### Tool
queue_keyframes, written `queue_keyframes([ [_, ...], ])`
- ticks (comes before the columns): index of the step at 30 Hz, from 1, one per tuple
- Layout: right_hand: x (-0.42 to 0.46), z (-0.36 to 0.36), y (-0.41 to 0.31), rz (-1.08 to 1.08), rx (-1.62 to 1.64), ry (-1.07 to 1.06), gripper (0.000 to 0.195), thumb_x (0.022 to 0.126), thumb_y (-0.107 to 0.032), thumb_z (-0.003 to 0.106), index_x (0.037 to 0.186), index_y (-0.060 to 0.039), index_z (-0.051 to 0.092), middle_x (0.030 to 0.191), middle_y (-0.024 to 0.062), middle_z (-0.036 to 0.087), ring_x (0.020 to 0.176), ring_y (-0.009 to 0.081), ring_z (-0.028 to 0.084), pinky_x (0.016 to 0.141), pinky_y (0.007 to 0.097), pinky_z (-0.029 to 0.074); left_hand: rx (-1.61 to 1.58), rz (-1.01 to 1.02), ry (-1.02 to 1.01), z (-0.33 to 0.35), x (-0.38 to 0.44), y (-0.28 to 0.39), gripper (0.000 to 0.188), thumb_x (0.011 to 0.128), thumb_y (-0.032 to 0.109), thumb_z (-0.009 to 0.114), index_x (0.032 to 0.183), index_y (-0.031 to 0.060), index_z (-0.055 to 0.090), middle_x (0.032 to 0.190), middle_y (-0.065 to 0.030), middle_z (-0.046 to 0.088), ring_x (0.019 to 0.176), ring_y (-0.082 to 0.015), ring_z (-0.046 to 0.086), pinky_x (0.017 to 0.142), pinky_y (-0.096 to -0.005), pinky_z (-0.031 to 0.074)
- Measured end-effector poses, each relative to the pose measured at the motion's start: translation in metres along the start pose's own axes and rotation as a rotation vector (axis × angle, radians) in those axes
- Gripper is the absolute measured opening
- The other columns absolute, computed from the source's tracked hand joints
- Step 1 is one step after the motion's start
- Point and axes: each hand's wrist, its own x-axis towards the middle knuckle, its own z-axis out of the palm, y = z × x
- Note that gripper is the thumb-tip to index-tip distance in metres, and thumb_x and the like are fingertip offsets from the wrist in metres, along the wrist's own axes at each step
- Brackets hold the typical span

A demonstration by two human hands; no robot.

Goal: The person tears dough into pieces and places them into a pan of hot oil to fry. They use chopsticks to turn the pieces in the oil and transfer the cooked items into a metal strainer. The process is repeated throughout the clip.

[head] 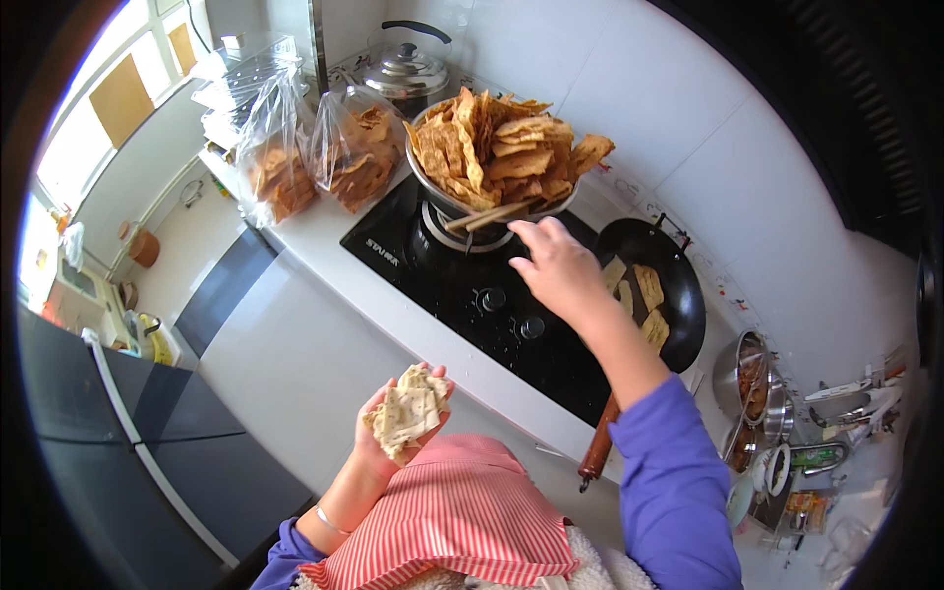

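Note:
My left hand (380, 435) is palm up in front of the striped apron, holding a small stack of pale, speckled dough sheets (407, 413). Over the black gas hob my right hand (557, 262) reaches out with thumb and fingers apart and nothing between them. Just beyond its fingertips, a pair of wooden chopsticks (490, 215) lies across the front rim of a metal bowl (424, 173). That bowl is heaped with browned, crisp flat pieces (509, 151). Several paler pieces (649, 287) lie in a black wok (689, 317), partly hidden by my right forearm.
The wok's wooden handle (601, 442) juts past the counter edge. Two plastic bags of crisps (280, 173) and a lidded pot (407, 70) stand at the back left. Metal bowls (737, 369) and utensils crowd the right. A range hood (833, 110) overhangs the upper right.

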Motion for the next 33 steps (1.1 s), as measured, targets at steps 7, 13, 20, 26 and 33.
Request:
queue_keyframes([
  [7,0.080,0.079,-0.021,-0.101,-0.314,-0.057,0.010,0.086,-0.015,0.063,0.089,-0.0065,0.059,0.095,0.0135,0.054,0.085,0.0279,0.065,0.069,0.0360,0.056,0.039,0.053,0.047,0.020,0.001,0.097,0.040,0.101,0.027,0.035,0.131,0.0046,0.049,0.134,-0.0153,0.052,0.125,-0.0356,0.048,0.098,-0.0530,0.046],
  [13,0.062,0.001,-0.036,-0.122,-0.259,0.246,0.022,0.091,-0.025,0.061,0.078,-0.0084,0.054,0.084,0.0061,0.053,0.075,0.0208,0.062,0.060,0.0327,0.054,0.062,-0.030,0.085,0.037,0.019,0.120,0.037,0.099,0.026,0.040,0.128,0.0046,0.048,0.132,-0.0155,0.051,0.122,-0.0360,0.050,0.096,-0.0510,0.049],
  [20,-0.005,-0.090,0.036,0.221,0.208,0.844,0.012,0.095,-0.012,0.059,0.089,-0.0018,0.058,0.078,0.0065,0.055,0.058,0.0167,0.055,0.052,0.0269,0.046,0.125,-0.153,0.056,0.047,0.055,0.096,0.036,0.098,0.025,0.041,0.127,0.0049,0.049,0.130,-0.0149,0.052,0.125,-0.0347,0.047,0.097,-0.0505,0.048],
  [26,-0.006,-0.082,0.023,-0.163,-0.047,0.670,0.021,0.081,-0.014,0.074,0.092,-0.0087,0.057,0.078,0.0064,0.052,0.065,0.0233,0.056,0.052,0.0329,0.048,0.093,-0.172,0.118,0.058,0.074,0.074,0.035,0.098,0.024,0.042,0.125,0.0038,0.052,0.130,-0.0156,0.053,0.124,-0.0347,0.048,0.097,-0.0517,0.047],
  [33,-0.015,-0.068,0.018,-0.381,-0.083,0.430,0.026,0.079,-0.021,0.076,0.088,-0.0061,0.056,0.074,0.0036,0.045,0.059,0.0188,0.055,0.047,0.0280,0.046,0.110,-0.058,0.109,0.045,0.067,0.072,0.037,0.099,0.024,0.041,0.127,0.0025,0.049,0.130,-0.0164,0.052,0.123,-0.0351,0.049,0.097,-0.0508,0.048],
])
